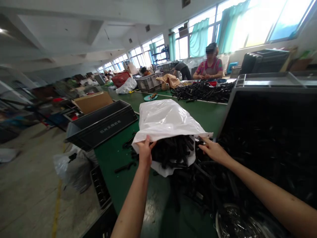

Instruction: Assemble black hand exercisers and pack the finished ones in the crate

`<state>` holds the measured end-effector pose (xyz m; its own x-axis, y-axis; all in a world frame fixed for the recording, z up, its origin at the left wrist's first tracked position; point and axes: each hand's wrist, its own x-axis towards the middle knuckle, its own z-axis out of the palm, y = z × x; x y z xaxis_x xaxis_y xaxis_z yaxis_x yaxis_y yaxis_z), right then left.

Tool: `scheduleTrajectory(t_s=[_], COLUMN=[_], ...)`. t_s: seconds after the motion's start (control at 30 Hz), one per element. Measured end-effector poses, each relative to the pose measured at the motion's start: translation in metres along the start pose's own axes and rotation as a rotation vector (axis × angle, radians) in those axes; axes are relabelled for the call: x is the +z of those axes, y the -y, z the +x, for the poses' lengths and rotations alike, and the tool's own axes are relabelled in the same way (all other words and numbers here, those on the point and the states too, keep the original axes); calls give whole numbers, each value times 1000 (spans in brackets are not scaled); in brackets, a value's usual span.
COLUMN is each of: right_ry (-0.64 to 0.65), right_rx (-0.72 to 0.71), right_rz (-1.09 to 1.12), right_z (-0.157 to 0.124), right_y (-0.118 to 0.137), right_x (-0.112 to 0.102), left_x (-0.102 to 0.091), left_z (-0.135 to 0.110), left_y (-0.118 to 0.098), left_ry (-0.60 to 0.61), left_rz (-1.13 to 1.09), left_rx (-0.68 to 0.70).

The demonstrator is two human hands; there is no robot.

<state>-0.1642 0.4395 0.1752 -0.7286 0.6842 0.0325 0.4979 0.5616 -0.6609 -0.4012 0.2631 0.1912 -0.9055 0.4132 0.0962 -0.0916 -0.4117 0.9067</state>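
Observation:
A white plastic bag [165,120] lies on the green table [116,155], its mouth toward me and stuffed with black rubber tube parts [174,150]. My left hand [145,152] pinches the left edge of the bag's mouth. My right hand [213,150] holds the right edge of the mouth, fingers closed on the plastic. More black parts [218,185] are heaped on the table under my right forearm. A few loose parts [125,167] lie left of the bag.
A large black crate [269,99] stands at the right, an empty black bin [99,124] at the table's left edge. A metal bowl [237,223] sits near me. Across the table a person [210,66] sits by another pile of black parts [203,92]. Bags and trays lie on the floor at left.

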Motion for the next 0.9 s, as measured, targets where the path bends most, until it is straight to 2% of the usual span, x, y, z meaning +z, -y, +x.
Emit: scheduleTrajectory(t_s=[0.1,0.2,0.27,0.37,0.47,0.53,0.63,0.73,0.8,0.9], right_ry=[-5,50,64,75,93,105,86,66,64,35], right_rx=[26,34,39,36,49,76,110,180,273,484], right_rz=[80,73,54,42,3,-34,-77,-63,-10,79], right_z=[-26,-55,-79,-123,-177,-218,-288,-378,-454,-579], right_y=[6,10,12,17,20,22,23,22,18,9], right_x=[-7,-15,-21,-29,-34,-36,-35,-19,6,69], left_x=[12,19,19,12,-3,-13,-28,-50,-73,-129], left_z=[1,-10,-20,-42,-73,-96,-131,-176,-221,-306], left_y=[-36,-51,-45,-21,3,11,12,8,6,9], left_ry=[138,207,192,170,225,277,278,279,357,582], left_rz=[-202,-289,-221,-10,247,336,352,378,392,410], left_rx=[-10,-98,-98,-42,-47,-80,-124,-85,-61,-135])
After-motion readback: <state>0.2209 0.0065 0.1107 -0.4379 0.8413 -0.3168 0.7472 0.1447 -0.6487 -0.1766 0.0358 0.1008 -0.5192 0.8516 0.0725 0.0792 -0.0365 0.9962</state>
